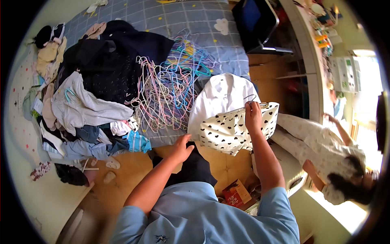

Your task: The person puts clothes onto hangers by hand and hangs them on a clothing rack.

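Note:
My right hand is closed round the middle of a clothes hanger, just under its hook. Cream shorts or a skirt with black hearts hang from it, tilted over the bed's near edge. Behind them a white collared shirt lies on the bed, its lower part covered by the heart-print garment. My left hand is beside the white shirt's left edge, fingers apart with nothing in them; I cannot tell whether it touches the cloth. A tangled heap of coloured wire hangers lies to the left of the shirt.
Piled clothes, with a grey top and black garments, cover the bed's left side. The bed has a grey checked sheet. A black chair stands at the far right. Another person is at the right. A red box sits on the floor.

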`<state>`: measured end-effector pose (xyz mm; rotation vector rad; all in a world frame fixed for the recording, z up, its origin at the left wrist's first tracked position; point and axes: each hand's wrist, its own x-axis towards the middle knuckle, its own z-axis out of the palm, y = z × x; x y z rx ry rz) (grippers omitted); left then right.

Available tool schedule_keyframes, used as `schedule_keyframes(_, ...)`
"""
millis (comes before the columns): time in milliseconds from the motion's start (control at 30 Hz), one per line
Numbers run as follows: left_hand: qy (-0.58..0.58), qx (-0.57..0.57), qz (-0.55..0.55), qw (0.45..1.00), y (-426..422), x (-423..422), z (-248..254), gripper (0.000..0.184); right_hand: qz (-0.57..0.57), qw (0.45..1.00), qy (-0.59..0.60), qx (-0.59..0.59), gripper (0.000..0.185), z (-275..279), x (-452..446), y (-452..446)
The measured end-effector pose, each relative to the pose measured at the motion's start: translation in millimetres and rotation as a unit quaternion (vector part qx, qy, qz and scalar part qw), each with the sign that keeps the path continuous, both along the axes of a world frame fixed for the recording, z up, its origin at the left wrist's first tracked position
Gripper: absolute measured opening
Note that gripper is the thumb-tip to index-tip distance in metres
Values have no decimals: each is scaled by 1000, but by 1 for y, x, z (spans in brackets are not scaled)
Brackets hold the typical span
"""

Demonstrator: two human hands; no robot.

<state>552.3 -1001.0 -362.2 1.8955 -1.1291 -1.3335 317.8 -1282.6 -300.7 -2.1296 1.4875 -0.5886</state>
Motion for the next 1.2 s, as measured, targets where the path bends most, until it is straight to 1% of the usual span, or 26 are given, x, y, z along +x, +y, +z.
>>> schedule_keyframes(100, 11, 38, 90, 995, 0, 17, -21, 56, 22, 998, 47, 29, 19, -79, 13, -41)
schedule_keyframes(133, -14, 16, 101, 995, 2, 25, -31, 54, 28, 998, 46, 36, 20, -98, 21, -51)
schedule_keyframes(233, -3, 77, 140, 987, -1, 45, -53, 52, 40, 996, 51, 60, 19, -144, 40, -80)
schedule_keyframes(300, 4, 91, 169, 981, -8, 48, -63, 51, 40, 994, 50, 87, 19, -167, 51, -96)
schedule_keyframes(333, 5, 97, 185, 978, -10, 51, -65, 51, 20, 993, 38, 114, 28, -181, 56, -99)
schedule_keyframes(367, 7, 102, 200, 974, -13, 53, -67, 51, 27, 992, 60, 112, 44, -191, 59, -100)
schedule_keyframes(433, 21, 109, 217, 970, -18, 56, -72, 49, -21, 992, 92, 88, 54, -185, 84, -91)
schedule_keyframes(467, 30, 113, 224, 968, -22, 56, -73, 49, -28, 989, 80, 119, 58, -185, 97, -87)
schedule_keyframes(500, 39, 116, 230, 965, -25, 56, -73, 48, 6, 995, 54, 89, 53, -190, 111, -76)
schedule_keyframes(533, 55, 118, 240, 962, -28, 56, -75, 47, 12, 985, 4, 172, 42, -210, 126, -66)
schedule_keyframes(567, 70, 120, 250, 958, -29, 55, -75, 45, 53, 960, -25, 275, 29, -206, 150, -53)
schedule_keyframes(600, 84, 121, 259, 954, -30, 54, -75, 44, 141, 959, -81, 232, 24, -224, 167, -39)
schedule_keyframes(633, 92, 123, 257, 954, -30, 54, -74, 43, 142, 946, -82, 281, 25, -205, 195, -27)
schedule_keyframes(667, 99, 124, 254, 954, -31, 55, -72, 41, 137, 937, -109, 303, 30, -206, 216, -17)
schedule_keyframes(700, 106, 126, 252, 954, -32, 57, -69, 40, 117, 943, -108, 292, 34, -219, 231, -7)
schedule_keyframes(767, 113, 132, 263, 949, -31, 57, -63, 35, 84, 934, -125, 325, 42, -255, 253, 3)
schedule_keyframes(800, 127, 130, 270, 946, -31, 57, -64, 34, 65, 918, -113, 373, 41, -238, 265, -1)
schedule_keyframes(900, 157, 126, 291, 935, -26, 54, -68, 31, 61, 902, -101, 415, 37, -271, 272, -11)
schedule_keyframes(933, 165, 120, 296, 933, -22, 52, -73, 32, 86, 933, -80, 341, 28, -257, 272, -18)
schedule_keyframes(967, 175, 114, 300, 931, -18, 47, -76, 32, 61, 931, -122, 339, 23, -245, 272, -25)
schedule_keyframes(1033, 163, 119, 300, 933, -21, 45, -72, 35, 47, 937, -165, 304, 19, -223, 271, -39)
schedule_keyframes(1067, 155, 118, 298, 934, -24, 45, -69, 36, 18, 920, -201, 336, 15, -207, 271, -45)
schedule_keyframes(1100, 130, 85, 295, 943, -32, 47, -62, 38, 32, 917, -236, 321, 15, -197, 271, -50)
schedule_keyframes(1167, 77, 17, 286, 955, -50, 48, -45, 44, 65, 914, -236, 323, 16, -172, 268, -53)
schedule_keyframes(1200, 53, 23, 272, 961, -64, 54, -26, 56, 64, 884, -278, 370, 15, -144, 270, -45)
